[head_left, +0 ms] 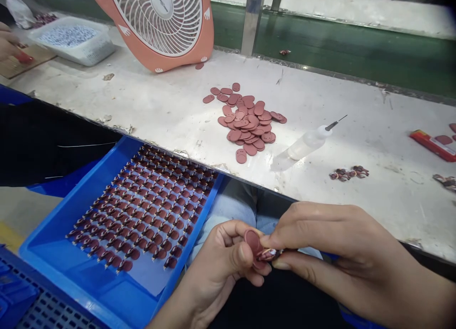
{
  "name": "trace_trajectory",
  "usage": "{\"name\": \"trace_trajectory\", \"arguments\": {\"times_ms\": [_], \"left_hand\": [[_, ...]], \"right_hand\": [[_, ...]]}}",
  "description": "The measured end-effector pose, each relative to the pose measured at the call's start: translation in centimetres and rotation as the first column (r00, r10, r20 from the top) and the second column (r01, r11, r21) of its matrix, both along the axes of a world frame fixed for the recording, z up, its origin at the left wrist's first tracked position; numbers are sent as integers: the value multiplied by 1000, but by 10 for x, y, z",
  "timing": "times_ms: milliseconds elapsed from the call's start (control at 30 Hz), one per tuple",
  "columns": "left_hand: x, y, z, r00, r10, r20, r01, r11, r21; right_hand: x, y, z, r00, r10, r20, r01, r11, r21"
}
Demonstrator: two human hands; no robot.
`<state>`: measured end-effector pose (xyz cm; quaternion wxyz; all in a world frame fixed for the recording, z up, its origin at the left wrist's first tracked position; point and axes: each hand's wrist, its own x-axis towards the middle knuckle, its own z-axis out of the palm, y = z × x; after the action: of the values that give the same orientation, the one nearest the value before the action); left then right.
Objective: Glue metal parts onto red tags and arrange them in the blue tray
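Observation:
My left hand (221, 262) pinches a small reddish-brown oval piece (252, 239) between thumb and fingers, low over my lap. My right hand (331, 243) meets it from the right, its fingertips closed on a small painted figure (268, 255) pressed against the oval piece. A pile of the same reddish oval pieces (247, 122) lies on the white worktable (160, 105) ahead. A clear squeeze bottle with a needle tip (308, 143) lies on its side right of the pile. A blue tray (71, 243) at my left knee holds several rows of finished figures (149, 205).
A pink-orange fan (160, 20) stands at the table's back. A white basket (73, 39) sits far left, beside another person's hand (9, 43). A few loose figures (349, 173) and a red-orange tool (432, 146) lie on the right. A blue crate (32, 310) is bottom left.

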<state>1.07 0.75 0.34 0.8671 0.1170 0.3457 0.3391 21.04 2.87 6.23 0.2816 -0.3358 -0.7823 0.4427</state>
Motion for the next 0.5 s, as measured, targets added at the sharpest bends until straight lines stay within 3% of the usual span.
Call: {"name": "trace_trajectory", "arguments": {"times_ms": [333, 500], "left_hand": [[1, -3, 1, 1000, 21, -23, -21, 1000, 8], [3, -2, 11, 999, 38, -40, -37, 999, 14]], "right_hand": [[0, 1, 3, 1000, 15, 1, -15, 999, 45], [1, -2, 2, 1000, 24, 7, -25, 996, 82]]}}
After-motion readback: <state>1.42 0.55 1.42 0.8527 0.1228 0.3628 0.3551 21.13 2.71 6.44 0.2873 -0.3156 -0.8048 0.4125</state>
